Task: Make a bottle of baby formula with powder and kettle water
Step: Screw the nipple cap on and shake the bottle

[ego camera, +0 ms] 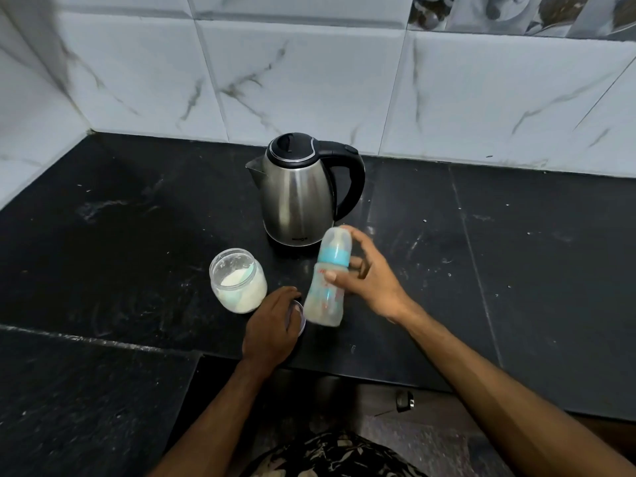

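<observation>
Beside the right hand point(370, 280) gripping the tilted baby bottle point(327, 277), the left hand point(272, 325) covers a lid point(298, 316); knocking the open powder jar point(237, 280) just beyond risks spilling.

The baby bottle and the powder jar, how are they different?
The baby bottle is tall and slim; the powder jar is short and wide. The bottle wears its blue collar and cap, while the jar is open on top, with white powder and a scoop showing inside. The bottle is held tilted in the right hand; the jar stands upright on the black counter. Both are see-through.
</observation>
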`<state>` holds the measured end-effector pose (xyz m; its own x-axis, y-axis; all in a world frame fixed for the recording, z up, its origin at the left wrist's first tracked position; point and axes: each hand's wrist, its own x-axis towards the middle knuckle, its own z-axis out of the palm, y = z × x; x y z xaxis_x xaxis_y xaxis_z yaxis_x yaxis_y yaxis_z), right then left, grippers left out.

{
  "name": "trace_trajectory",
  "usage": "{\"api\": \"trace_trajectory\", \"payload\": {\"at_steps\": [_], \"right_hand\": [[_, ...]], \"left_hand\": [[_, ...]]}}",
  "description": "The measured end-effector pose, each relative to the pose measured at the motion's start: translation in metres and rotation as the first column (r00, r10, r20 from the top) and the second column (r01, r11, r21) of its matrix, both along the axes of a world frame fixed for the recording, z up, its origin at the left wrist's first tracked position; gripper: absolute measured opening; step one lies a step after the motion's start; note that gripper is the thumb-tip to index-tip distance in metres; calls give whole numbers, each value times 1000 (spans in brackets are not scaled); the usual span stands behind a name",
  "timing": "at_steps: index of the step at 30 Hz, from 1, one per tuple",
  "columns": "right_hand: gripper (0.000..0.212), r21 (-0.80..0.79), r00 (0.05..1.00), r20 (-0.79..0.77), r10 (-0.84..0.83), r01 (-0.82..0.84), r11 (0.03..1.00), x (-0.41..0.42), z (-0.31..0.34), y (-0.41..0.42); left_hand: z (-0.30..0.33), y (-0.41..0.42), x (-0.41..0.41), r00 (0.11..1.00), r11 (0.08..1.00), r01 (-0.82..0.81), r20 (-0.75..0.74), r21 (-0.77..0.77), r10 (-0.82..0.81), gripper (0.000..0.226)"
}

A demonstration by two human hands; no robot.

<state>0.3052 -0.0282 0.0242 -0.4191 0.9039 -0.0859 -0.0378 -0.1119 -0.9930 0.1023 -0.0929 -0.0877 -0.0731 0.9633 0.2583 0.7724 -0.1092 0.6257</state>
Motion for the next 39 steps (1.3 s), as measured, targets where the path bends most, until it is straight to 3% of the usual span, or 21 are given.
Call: {"api": "trace_trajectory", "payload": {"at_steps": [2, 4, 6, 8, 11, 13, 16, 18, 21, 22, 25, 27, 28, 30, 32, 34, 36, 37, 39], "right_hand": [[80, 12, 1000, -18, -12, 12, 1000, 2, 1, 1], [71, -54, 950, -147, -275, 270, 961, 0, 5, 8], [65, -135, 870, -238, -431, 410, 902, -2, 4, 12], [63, -92, 928, -172, -330, 318, 944, -2, 2, 6], [78, 1, 999, 26, 27, -27, 1000, 3, -2, -3], [76, 1, 994, -54, -99, 100, 995, 1, 4, 2], [67, -138, 872, -256, -417, 394, 909, -3, 8, 13], [66, -106, 912, -218, -346, 330, 938, -5, 7, 8], [78, 17, 999, 25, 19, -20, 1000, -4, 2, -4], [80, 20, 999, 17, 33, -34, 999, -3, 2, -3], [69, -86, 931, -192, -309, 298, 951, -5, 8, 7], [61, -161, 855, -271, -442, 412, 897, -6, 2, 12], [61, -144, 876, -249, -413, 388, 910, -5, 0, 9], [69, -47, 977, -88, -192, 189, 981, -2, -4, 0], [76, 6, 999, 18, -30, 30, 1000, 4, -6, -2], [70, -23, 974, -86, -208, 207, 978, 5, 0, 4], [61, -117, 872, -212, -442, 426, 897, 5, 3, 12], [59, -134, 849, -237, -472, 453, 881, 6, 2, 12], [61, -84, 921, -178, -346, 336, 938, 5, 1, 5]], "left_hand": [[1, -1, 0, 1000, 1000, -3, 7, 12, 3, 30], [2, -2, 2, 1000, 1000, -10, 20, 25, 10, 35], [2, -2, 2, 999, 999, -21, 25, 31, 21, 36], [2, -1, 2, 1000, 999, -15, 16, 35, 14, 34], [2, 0, 1, 1000, 1000, -3, -10, 10, 3, 29], [1, -1, 0, 1000, 1000, -5, -2, 5, 5, 31], [0, -1, 2, 1000, 1000, -12, 13, 15, 11, 37], [-2, -1, 1, 1000, 1000, -7, 15, 20, 6, 34], [-5, 2, -2, 1000, 1000, 20, 2, 10, -20, 28], [-5, 1, -2, 1000, 1000, 17, 0, 11, -17, 28], [0, -1, 0, 1000, 999, -3, 10, 34, 2, 36], [2, -2, 2, 1000, 999, -9, 19, 33, 8, 39], [2, -2, 2, 1000, 999, -11, 20, 32, 11, 38], [2, -2, 1, 1000, 1000, -13, 16, 21, 13, 37], [2, -2, 1, 1000, 1000, -10, 7, 12, 10, 36], [2, -2, 1, 1000, 1000, -3, 13, 21, 3, 37], [2, -2, 2, 1000, 1000, -7, 20, 26, 7, 37], [2, -2, 2, 1000, 1000, -10, 18, 23, 10, 38], [2, -3, 2, 1000, 1000, -10, 11, 24, 10, 38]]}}
